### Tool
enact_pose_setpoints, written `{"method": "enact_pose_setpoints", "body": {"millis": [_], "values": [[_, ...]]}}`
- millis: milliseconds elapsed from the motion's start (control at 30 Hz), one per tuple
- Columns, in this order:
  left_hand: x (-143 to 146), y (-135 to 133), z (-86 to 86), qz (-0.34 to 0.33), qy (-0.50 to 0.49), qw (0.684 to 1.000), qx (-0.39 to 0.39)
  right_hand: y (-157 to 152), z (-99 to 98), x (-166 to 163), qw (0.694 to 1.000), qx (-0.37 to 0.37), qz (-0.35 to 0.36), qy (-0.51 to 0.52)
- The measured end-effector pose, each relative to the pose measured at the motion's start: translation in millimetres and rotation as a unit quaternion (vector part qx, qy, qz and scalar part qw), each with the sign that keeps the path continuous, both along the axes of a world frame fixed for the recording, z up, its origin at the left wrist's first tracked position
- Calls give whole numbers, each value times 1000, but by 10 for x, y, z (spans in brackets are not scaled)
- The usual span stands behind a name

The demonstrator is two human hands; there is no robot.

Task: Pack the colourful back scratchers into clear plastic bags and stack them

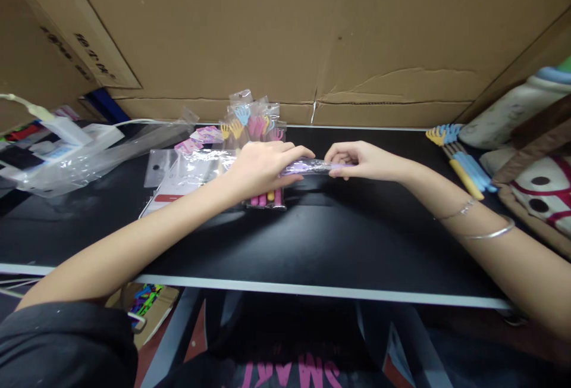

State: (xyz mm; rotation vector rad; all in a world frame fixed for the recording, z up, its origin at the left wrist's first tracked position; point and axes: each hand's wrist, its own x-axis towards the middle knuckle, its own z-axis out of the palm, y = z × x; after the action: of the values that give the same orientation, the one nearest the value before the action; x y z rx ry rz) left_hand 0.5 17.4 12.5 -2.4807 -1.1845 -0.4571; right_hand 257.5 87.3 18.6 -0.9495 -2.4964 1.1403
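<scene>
Above the black table, a clear plastic bag [307, 166] with something purple in it is stretched level between my hands. My left hand [263, 165] pinches its left end between thumb and fingers. At the other end, my right hand [357, 160] is closed with thumb and fingertips on the purple part. Just behind and below my left hand lies a pile of bagged back scratchers [256, 123] with pink, yellow and blue claw heads. Flat clear bags [200, 168] are partly covered by my left hand and forearm.
Unwrapped yellow and blue back scratchers [464, 162] lie at the right, near a bottle [504, 108] and a patterned bag [544, 188]. Pink cards [207, 134] and crumpled plastic wrap [98, 165] lie left. A cardboard wall [285, 31] closes off the back.
</scene>
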Motion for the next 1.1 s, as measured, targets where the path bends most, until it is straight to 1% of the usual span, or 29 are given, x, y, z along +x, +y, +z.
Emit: {"method": "enact_pose_setpoints", "body": {"millis": [267,433,533,667,833,967,1100], "values": [[0,0,0,-5,9,1000,-7,-140,-119,-58,997,60,-35,26],[10,-1,-42,-46,11,999,23,-173,-176,-27,994,95,-49,27],[2,-4,-14,-57,28,997,36,-200,-155,-19,991,121,-52,30],[-43,-25,121,-28,46,998,21,-223,-113,-14,989,137,-55,26],[-126,-90,278,30,63,997,-29,-211,-76,40,983,167,-73,-4],[-201,-153,300,49,57,996,-38,-194,-56,104,976,202,-84,-21],[-268,-179,247,73,34,996,-40,-210,-45,133,966,243,-83,-22]]}}
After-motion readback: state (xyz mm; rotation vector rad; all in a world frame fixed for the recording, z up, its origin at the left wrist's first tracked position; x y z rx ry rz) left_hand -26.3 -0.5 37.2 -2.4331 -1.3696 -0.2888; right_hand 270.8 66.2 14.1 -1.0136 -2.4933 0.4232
